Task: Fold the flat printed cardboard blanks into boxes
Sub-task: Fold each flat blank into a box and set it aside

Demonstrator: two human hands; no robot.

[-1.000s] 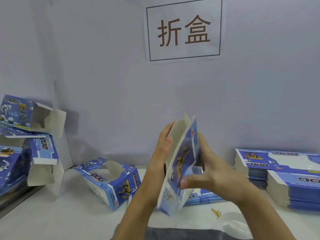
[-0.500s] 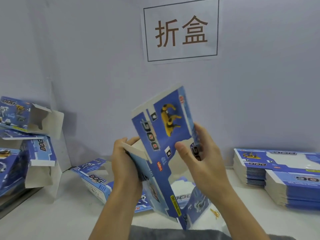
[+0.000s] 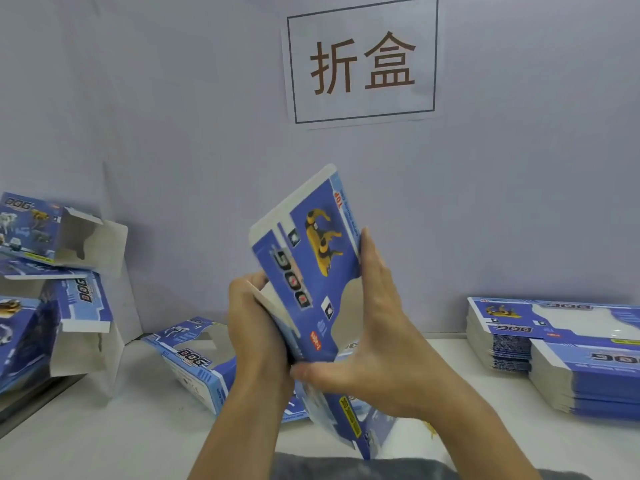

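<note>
I hold a blue printed cardboard blank [image 3: 311, 268] with a yellow dog picture upright above the table, partly opened into a box shape. My left hand [image 3: 256, 327] grips its left edge and a white flap. My right hand [image 3: 377, 327] holds the right side, fingers straight up along the edge and thumb pressed under the lower front. A lower flap [image 3: 349, 424] hangs down toward me. Two stacks of flat blanks [image 3: 554, 344] lie on the table at the right.
A folded box [image 3: 194, 362] lies on its side on the white table [image 3: 104, 438] behind my left arm. More folded boxes [image 3: 52, 282] are piled at the far left. A paper sign [image 3: 362, 60] hangs on the grey wall.
The blank has turned from edge-on to showing its printed face and has risen. My left hand has closed round its left edge, and my right thumb has dropped to the lower front.
</note>
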